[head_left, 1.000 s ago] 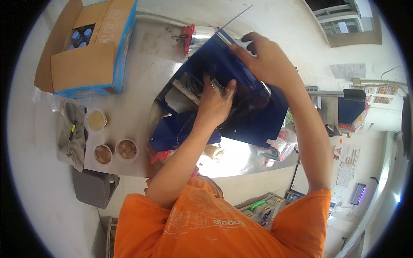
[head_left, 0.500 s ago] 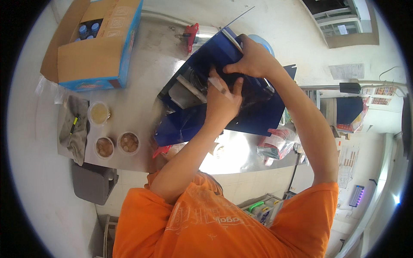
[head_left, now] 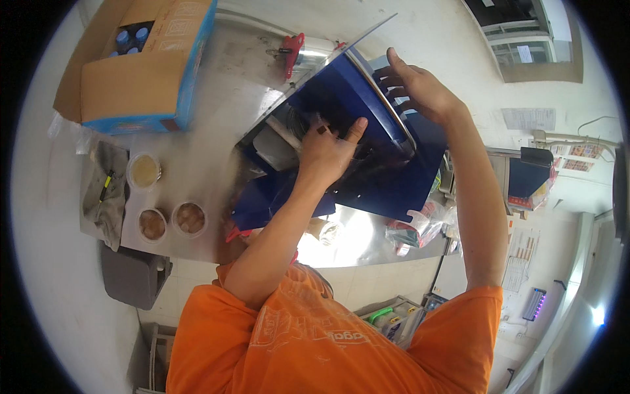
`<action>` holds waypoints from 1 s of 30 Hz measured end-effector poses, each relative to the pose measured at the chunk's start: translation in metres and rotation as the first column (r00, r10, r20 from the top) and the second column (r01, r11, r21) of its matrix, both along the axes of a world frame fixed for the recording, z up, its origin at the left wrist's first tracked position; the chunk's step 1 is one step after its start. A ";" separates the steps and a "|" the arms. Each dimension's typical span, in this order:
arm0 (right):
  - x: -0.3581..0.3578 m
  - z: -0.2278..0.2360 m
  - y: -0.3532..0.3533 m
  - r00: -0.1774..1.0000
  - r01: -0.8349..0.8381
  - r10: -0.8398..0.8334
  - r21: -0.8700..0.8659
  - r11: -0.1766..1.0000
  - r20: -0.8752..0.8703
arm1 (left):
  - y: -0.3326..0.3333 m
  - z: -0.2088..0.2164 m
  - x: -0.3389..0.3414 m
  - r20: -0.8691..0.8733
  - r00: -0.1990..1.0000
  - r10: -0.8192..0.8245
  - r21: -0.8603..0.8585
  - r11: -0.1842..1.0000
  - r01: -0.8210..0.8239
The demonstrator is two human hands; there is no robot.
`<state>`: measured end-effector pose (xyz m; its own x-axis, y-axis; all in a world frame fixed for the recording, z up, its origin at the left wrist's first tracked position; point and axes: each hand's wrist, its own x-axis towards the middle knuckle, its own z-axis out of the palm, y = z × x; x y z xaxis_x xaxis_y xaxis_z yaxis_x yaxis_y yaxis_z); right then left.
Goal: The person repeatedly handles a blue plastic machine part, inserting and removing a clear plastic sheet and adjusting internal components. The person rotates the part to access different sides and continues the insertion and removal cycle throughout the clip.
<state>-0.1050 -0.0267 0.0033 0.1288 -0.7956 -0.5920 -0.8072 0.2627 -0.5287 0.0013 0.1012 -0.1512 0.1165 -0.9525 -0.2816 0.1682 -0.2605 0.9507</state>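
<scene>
Cups (head_left: 158, 175), carton (head_left: 128, 88) — left of casing (head_left: 387, 180)

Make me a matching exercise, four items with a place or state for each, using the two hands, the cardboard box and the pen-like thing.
1. Left hand
2. Right hand
3. Cardboard box
4. Yellow-and-black pen-like item

A. Lying on the grey cloth
B. Fingers spread, near the casing's rim
C. Holding blue-capped bottles
D. Reaching into the blue casing

Pairs: 1-D, 2-B, 3-C, 4-A

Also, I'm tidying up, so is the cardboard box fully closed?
No, the cardboard box has an opening through which blue bottle caps show.
</scene>
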 end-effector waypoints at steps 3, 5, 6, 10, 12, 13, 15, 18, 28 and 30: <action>-0.028 -0.023 -0.015 0.974 -0.141 0.140 0.009 0.990 -0.180 | 0.009 0.011 0.002 -0.047 0.999 0.016 0.006 1.000 -0.016; -0.013 -0.026 -0.009 0.978 -0.079 0.091 0.068 0.995 -0.187 | 0.015 0.012 0.003 -0.096 0.993 0.071 0.001 0.997 -0.072; -0.016 -0.032 -0.013 0.989 -0.104 0.115 0.121 0.987 -0.096 | 0.016 0.012 0.002 -0.122 0.988 0.097 0.002 0.995 -0.097; -0.016 -0.034 -0.017 0.993 -0.067 0.040 0.268 0.961 0.107 | 0.015 0.013 -0.004 -0.433 0.894 0.112 0.029 0.994 -0.110; -0.019 -0.047 -0.035 0.995 -0.009 -0.025 0.345 0.939 0.093 | 0.019 0.007 -0.005 -0.320 0.935 0.150 0.025 0.988 -0.150; -0.017 -0.050 -0.033 0.995 -0.074 0.036 0.419 0.905 0.097 | 0.025 0.008 0.001 -0.299 0.944 0.142 0.042 0.990 -0.136; -0.015 -0.060 -0.047 0.978 -0.198 0.136 0.521 0.830 0.156 | 0.032 0.017 0.012 -0.391 0.910 0.135 0.059 0.991 -0.122; -0.023 -0.050 -0.043 0.988 -0.126 0.068 0.488 0.864 0.136 | 0.039 0.016 -0.003 -0.473 0.837 0.274 0.149 0.961 -0.231; -0.008 -0.060 -0.034 0.957 -0.174 0.042 0.452 0.875 0.287 | 0.017 -0.029 0.010 -0.380 0.909 0.172 0.151 0.981 -0.123; -0.007 -0.064 -0.030 0.965 -0.169 0.091 0.321 0.932 0.245 | 0.013 -0.043 0.003 -0.284 0.941 0.187 0.171 0.975 -0.142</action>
<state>-0.1120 -0.0564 -0.0603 0.3768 -0.5218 -0.7653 -0.7183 0.3571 -0.5971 0.0046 0.1141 -0.1943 0.1584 -0.8729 -0.4615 0.4885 -0.3369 0.8049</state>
